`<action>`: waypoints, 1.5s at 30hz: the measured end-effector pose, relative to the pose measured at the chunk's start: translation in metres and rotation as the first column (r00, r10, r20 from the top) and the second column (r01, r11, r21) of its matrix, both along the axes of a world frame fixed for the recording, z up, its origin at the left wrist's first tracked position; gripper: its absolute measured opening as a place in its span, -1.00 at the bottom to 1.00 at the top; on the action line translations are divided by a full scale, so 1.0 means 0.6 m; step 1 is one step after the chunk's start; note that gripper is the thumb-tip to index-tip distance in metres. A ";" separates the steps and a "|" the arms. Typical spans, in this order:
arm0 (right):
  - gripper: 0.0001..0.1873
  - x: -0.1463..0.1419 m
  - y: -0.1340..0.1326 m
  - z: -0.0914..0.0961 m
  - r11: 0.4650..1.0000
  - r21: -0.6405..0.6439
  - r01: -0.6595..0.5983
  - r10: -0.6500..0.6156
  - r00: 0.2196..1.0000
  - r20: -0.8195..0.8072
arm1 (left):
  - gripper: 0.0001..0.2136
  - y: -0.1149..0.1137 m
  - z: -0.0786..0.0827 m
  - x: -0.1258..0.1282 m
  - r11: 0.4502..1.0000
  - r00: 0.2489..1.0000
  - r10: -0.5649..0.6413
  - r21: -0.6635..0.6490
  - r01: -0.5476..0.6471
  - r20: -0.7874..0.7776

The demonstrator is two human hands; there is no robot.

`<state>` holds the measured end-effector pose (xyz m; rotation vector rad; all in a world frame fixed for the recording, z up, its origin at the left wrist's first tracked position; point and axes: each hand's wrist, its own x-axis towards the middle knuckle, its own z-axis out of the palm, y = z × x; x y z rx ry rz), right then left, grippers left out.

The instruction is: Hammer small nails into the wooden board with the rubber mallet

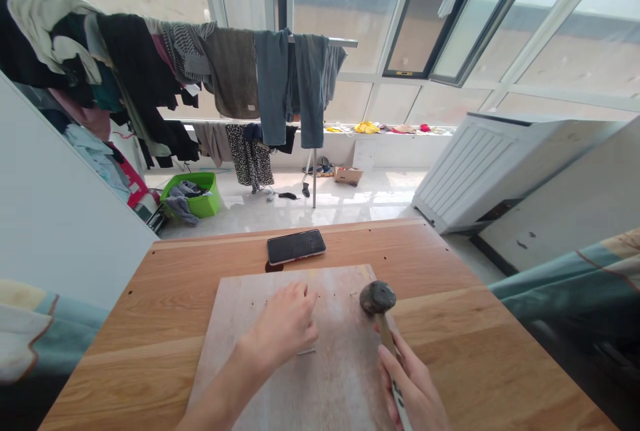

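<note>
My right hand (413,384) is wrapped round the handle of a mallet (377,297), whose dark, rounded head is over the right edge of a pale wooden board (345,364). My left hand (290,317) is over the middle of that board with its fingers curled together; whatever is between them, if anything, is hidden. Just below the left fingers lies a thin metal nail (307,351). Small dark marks or holes run in a row across the upper part of the board.
The board rests on a wooden table (465,324). Beyond it a phone (296,247) lies near the far edge. On the floor behind stand a green basin (205,204) of clothes and a drying rack (315,177) hung with laundry. A white cabinet (460,164) leans at the right.
</note>
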<state>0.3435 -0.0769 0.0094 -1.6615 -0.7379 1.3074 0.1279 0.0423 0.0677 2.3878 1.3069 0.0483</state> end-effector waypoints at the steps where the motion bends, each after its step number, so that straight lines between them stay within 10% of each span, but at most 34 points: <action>1: -0.29 0.000 0.000 0.000 1.000 -0.002 -0.007 0.007 1.000 0.008 | -0.81 -0.006 -0.002 0.000 1.000 0.999 0.000 0.012 0.001 -0.051; 14: -0.32 0.001 -0.002 -0.001 0.999 -0.036 0.000 -0.001 0.999 -0.032 | -0.81 -0.002 -0.035 -0.001 0.999 0.986 0.025 -0.036 -0.019 0.167; 20: -0.28 0.004 -0.001 -0.004 1.000 -0.014 -0.020 0.020 0.999 -0.031 | -0.83 0.037 -0.074 0.039 0.991 0.745 0.105 -0.129 -0.026 0.659; 27: -0.21 0.010 0.000 -0.022 1.000 -0.025 -0.014 0.012 0.999 -0.041 | -0.88 0.048 -0.124 0.062 0.973 0.602 0.224 -0.208 -0.097 0.766; 40: -0.18 0.005 0.005 0.020 0.997 0.063 0.047 -0.042 0.996 -0.079 | -0.85 0.039 -0.129 0.062 0.993 0.704 0.116 -0.062 -0.102 0.701; 45: -0.14 -0.008 0.020 0.054 0.989 0.082 -0.125 0.128 0.991 -0.035 | -0.73 0.040 -0.129 0.063 0.976 0.669 0.213 -0.178 -0.122 0.712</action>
